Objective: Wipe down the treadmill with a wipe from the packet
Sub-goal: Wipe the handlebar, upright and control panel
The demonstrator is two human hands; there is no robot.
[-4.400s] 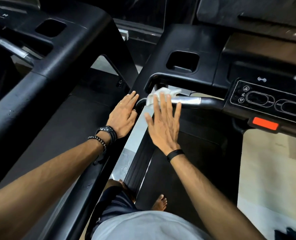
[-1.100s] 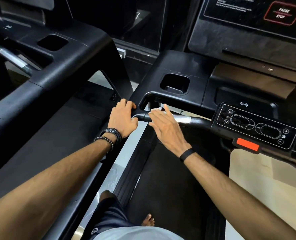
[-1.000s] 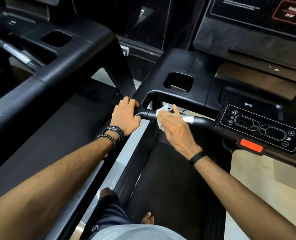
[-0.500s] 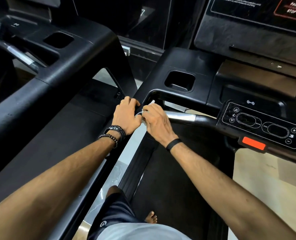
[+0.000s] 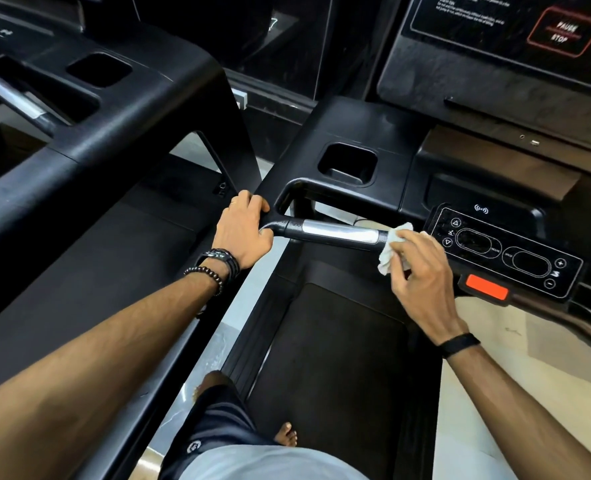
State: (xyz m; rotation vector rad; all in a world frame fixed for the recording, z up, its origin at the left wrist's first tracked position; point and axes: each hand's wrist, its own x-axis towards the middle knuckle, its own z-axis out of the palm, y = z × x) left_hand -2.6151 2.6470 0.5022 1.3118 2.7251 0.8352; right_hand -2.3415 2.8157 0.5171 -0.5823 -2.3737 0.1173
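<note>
I stand on a black treadmill whose front handlebar (image 5: 335, 233) has a shiny silver section. My left hand (image 5: 243, 232) grips the bar's black left corner. My right hand (image 5: 422, 271) holds a crumpled white wipe (image 5: 392, 249) against the right end of the silver section, just left of the control panel (image 5: 505, 252). Part of the wipe is hidden under my fingers. The wipe packet is not in view.
A square cup-holder recess (image 5: 347, 164) sits behind the bar, and the console screen (image 5: 515, 26) with a pause/stop label is at top right. An orange safety tab (image 5: 487, 292) hangs below the panel. A second black treadmill (image 5: 96, 133) stands to the left. The belt (image 5: 328, 368) lies below.
My right hand has slid the wipe rightwards along the handlebar, from beside my left hand to the bar's right end. My left hand keeps its grip on the corner.
</note>
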